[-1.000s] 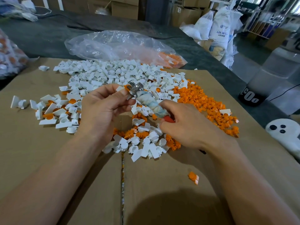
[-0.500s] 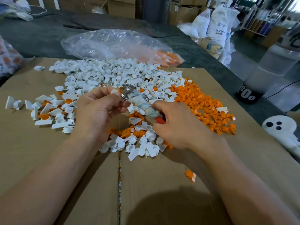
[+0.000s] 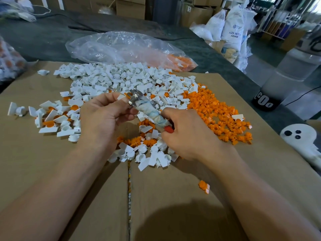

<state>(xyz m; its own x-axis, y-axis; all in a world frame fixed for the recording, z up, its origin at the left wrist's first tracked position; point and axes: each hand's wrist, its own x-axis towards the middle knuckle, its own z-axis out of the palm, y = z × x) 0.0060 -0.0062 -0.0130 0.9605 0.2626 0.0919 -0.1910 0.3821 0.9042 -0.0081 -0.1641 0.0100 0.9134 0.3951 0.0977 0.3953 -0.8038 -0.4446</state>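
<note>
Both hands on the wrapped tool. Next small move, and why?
Probably seat the white piece, pinched by the left hand, on the tool at its metal head. The right hand grips the wrapped handle near its red end, and the piece is at the head, so a short push seems due.

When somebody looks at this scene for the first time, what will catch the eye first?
Most striking are the two heaps on the cardboard: a wide spread of white plastic parts at the back and left, and a bright patch of orange parts to its right. In the middle, the right hand grips the handle of a wrapped tool, while the left hand pinches its metal end.
</note>
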